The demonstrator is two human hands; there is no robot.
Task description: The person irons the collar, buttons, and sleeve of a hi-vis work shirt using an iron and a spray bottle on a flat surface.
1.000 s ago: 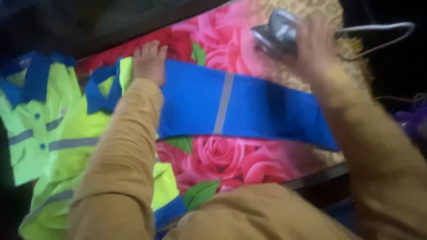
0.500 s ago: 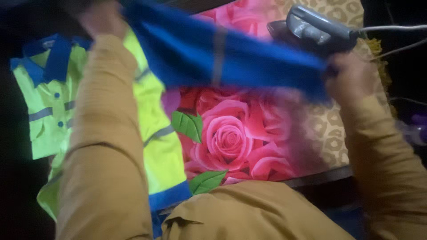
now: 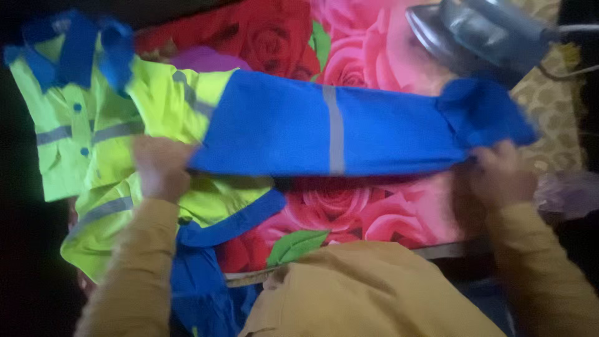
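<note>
Blue sleeve (image 3: pixel 349 128) w/ grey reflective stripe: lies stretched flat, left to right, across the rose-print cloth (image 3: pixel 349 212) on the tabletop. Half a sec. ago it was lifted in the air, higher in view; now lowered and laid out.

Left hand (image 3: pixel 161 167): at sleeve's near-left edge, where blue meets the yellow-green jacket (image 3: pixel 162 100). Grip closed on the fabric edge, fingers curled. Earlier this hand was raised at upper left; now down at the near edge.

Right hand (image 3: pixel 499 171): at sleeve's cuff end, grip clamped on the near edge of the cuff. Cuff end bunched and folded above the hand. Earlier it held the same end higher up.

Iron (image 3: pixel 480 34): grey, at upper right, just beyond the cuff, standing on the leopard-print cover (image 3: pixel 555 106). Cord runs off right. Position on the surface unchanged; neither hand on it. One sec. ago the right hand was on it.

Second yellow-green shirt (image 3: pixel 62 131) w/ blue collar and buttons: far left, beside the jacket, same place as before.

Tan sleeves of the person fill the lower part of view.
</note>
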